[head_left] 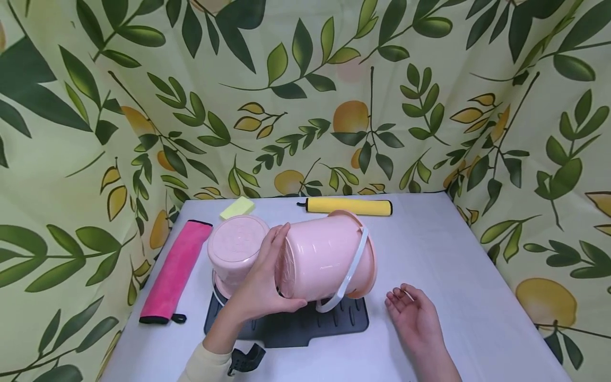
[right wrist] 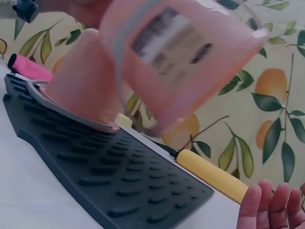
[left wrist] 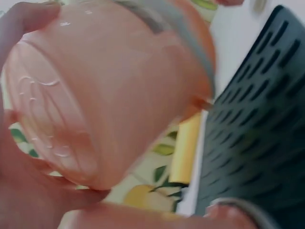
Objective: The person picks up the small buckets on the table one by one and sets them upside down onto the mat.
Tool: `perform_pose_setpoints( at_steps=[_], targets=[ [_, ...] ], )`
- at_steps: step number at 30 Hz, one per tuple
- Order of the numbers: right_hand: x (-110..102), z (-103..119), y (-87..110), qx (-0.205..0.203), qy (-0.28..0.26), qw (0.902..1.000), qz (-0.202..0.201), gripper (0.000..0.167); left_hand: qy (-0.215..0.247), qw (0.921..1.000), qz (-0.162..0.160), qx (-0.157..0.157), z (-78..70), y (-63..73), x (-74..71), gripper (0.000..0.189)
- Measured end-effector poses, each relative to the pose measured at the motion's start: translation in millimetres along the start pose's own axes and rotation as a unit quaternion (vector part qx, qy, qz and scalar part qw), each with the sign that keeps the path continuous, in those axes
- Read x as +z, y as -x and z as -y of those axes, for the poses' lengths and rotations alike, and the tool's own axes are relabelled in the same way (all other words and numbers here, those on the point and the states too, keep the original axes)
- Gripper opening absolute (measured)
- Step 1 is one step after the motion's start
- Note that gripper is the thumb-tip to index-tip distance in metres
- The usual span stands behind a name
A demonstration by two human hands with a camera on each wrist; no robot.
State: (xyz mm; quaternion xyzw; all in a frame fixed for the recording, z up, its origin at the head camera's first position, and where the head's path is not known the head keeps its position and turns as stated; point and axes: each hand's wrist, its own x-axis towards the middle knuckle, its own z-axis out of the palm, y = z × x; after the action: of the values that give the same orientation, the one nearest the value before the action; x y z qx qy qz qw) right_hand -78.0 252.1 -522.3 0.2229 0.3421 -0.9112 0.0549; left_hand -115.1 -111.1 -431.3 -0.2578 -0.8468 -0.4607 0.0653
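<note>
My left hand (head_left: pixel 255 284) grips a pink bucket (head_left: pixel 317 257) round its base, the thumb along the near side. The bucket is tilted on its side above the dark ridged mat (head_left: pixel 281 335), its mouth toward the right and its pale handle (head_left: pixel 350 270) hanging by the rim. In the right wrist view a printed label (right wrist: pixel 167 43) shows on its wall. Upside down on the mat's left part stands a second pink bucket (head_left: pixel 238 241), partly hidden by my left hand. Right of the mat, my right hand (head_left: pixel 416 318) holds nothing, palm up, fingers loosely bent.
A pink cloth sleeve (head_left: pixel 176 270) with black ends lies at the left. Toward the back are a pale yellow sponge (head_left: pixel 237 207) and a yellow roll (head_left: pixel 348 206). Leaf-patterned fabric (head_left: pixel 305 106) walls the white table (head_left: pixel 458 276) at the back and sides.
</note>
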Motion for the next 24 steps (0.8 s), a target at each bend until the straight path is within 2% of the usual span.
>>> perform_pose_setpoints(
  at_steps=[5,9,13,15,20,24],
  targets=[
    [-8.8,12.7,3.2,-0.022,-0.067,0.9954,0.065,0.031,-0.063,0.9975,0.028,0.014,-15.0,-7.8,-20.5,0.141],
    [-11.2,17.2,5.4,-0.035,-0.089,0.9914,0.090,0.032,-0.104,0.9931,0.054,0.013,-30.0,-18.8,-22.4,0.138],
    [-9.3,19.3,7.0,-0.035,-0.081,0.9933,0.075,0.030,-0.164,0.9837,0.073,0.012,-35.2,-30.9,-17.2,0.133],
    [-8.1,20.0,7.7,-0.031,-0.079,0.9946,0.061,0.028,-0.178,0.9811,0.076,0.014,-36.6,-36.4,-17.2,0.131],
    [-6.9,21.4,9.5,-0.032,-0.075,0.9962,0.032,0.023,-0.155,0.9834,0.093,0.007,-43.8,-46.0,-24.7,0.128],
    [-4.3,22.4,9.2,-0.032,-0.064,0.9973,0.013,0.024,-0.134,0.9853,0.105,-0.002,-55.8,-44.9,-37.3,0.126]
  ],
)
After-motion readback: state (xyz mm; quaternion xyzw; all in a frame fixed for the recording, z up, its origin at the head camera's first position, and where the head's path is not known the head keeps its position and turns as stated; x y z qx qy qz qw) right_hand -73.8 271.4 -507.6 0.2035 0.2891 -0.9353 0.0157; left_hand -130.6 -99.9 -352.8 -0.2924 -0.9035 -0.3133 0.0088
